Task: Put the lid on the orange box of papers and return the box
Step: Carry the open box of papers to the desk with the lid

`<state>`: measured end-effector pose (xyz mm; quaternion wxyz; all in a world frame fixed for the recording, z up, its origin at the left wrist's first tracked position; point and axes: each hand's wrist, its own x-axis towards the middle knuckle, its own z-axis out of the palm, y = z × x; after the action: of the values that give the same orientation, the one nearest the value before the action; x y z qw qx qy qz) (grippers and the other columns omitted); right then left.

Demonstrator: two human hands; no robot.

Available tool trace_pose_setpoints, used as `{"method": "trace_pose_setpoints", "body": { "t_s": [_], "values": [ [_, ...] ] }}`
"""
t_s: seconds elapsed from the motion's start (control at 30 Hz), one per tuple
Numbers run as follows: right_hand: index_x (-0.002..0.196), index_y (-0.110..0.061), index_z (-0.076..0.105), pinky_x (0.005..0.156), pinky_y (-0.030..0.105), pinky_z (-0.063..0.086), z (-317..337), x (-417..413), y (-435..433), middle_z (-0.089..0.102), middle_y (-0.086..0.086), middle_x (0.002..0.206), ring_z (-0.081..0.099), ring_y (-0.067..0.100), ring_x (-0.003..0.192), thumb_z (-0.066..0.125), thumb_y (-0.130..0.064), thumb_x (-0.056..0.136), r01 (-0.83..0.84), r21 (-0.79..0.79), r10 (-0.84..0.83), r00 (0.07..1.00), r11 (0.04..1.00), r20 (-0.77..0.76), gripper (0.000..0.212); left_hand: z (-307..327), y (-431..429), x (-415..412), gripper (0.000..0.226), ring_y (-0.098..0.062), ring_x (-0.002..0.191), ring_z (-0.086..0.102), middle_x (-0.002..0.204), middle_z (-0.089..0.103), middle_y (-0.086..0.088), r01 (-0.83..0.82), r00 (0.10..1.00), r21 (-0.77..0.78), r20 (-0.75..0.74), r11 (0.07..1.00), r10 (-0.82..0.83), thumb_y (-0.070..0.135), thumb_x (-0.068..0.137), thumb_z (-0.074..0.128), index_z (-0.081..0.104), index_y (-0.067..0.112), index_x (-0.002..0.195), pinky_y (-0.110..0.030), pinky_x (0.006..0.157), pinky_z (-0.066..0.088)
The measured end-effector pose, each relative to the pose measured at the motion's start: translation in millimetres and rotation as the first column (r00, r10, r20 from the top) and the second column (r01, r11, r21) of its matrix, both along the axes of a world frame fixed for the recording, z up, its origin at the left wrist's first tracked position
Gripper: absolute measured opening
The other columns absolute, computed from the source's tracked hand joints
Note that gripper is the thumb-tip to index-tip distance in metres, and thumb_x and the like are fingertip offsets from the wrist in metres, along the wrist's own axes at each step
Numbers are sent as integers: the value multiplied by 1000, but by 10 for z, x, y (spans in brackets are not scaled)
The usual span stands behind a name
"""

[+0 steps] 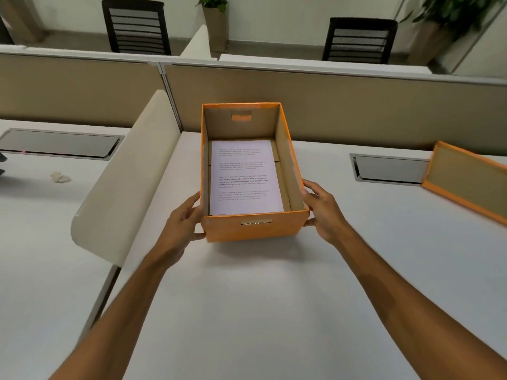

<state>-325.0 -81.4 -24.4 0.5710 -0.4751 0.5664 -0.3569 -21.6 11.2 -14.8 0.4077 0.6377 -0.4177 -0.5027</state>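
An open orange box (255, 229) stands on the white desk in front of me, with a stack of printed papers (244, 176) lying flat on its bottom. My left hand (182, 223) grips the box's near left corner. My right hand (322, 211) grips its near right corner. The orange lid (466, 185) lies upside down at the far right of the desk, apart from the box, partly cut off by the frame edge.
A cream divider panel (123, 182) rises just left of the box. A beige partition wall (343, 105) runs along the back. A metal cable hatch (389, 168) sits between box and lid. A crumpled paper scrap (60, 176) lies on the neighbouring desk.
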Motion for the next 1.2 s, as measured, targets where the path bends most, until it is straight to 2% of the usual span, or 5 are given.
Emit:
{"method": "trace_pose_setpoints", "body": {
  "t_s": [0.37,0.63,0.77,0.93,1.2],
  "values": [
    [132,-41,56,62,40,60,81,-1131,640,71,-14,114,69,16,102,50,-38,100,74,-18,-74,997,997,31,33,227,483,-1115,53,-30,119,62,126,67,-14,43,998,-15,49,999,-42,40,100,48,38,31,150,-60,96,50],
    [136,-36,54,72,50,61,53,-2228,1150,68,-5,122,66,20,109,50,-36,101,68,-23,-68,997,997,29,36,281,970,-2216,51,-28,118,62,119,70,-8,47,997,6,60,999,-47,39,100,47,39,30,150,-59,97,50],
    [138,-39,53,75,53,60,18,-2851,1416,67,-12,123,65,18,110,50,-37,101,49,-12,-49,998,999,39,37,249,1244,-2791,50,-24,116,63,117,72,-3,26,997,0,70,1000,-26,39,101,46,39,32,150,-55,94,53],
    [130,-47,56,66,43,61,-9,-3440,1734,71,-23,107,67,15,104,49,-38,101,18,0,-18,999,1000,37,31,203,1546,-3407,48,-25,115,63,115,70,-4,15,997,16,80,1000,-16,39,102,44,40,31,150,-52,92,54],
    [138,-38,54,76,53,60,-90,-4053,2104,65,-8,127,62,21,116,48,-35,102,64,15,-65,997,998,50,37,190,1833,-4052,48,-28,118,60,120,69,-5,33,996,56,82,998,-37,37,103,41,37,28,151,-55,95,52]
  ]
}}
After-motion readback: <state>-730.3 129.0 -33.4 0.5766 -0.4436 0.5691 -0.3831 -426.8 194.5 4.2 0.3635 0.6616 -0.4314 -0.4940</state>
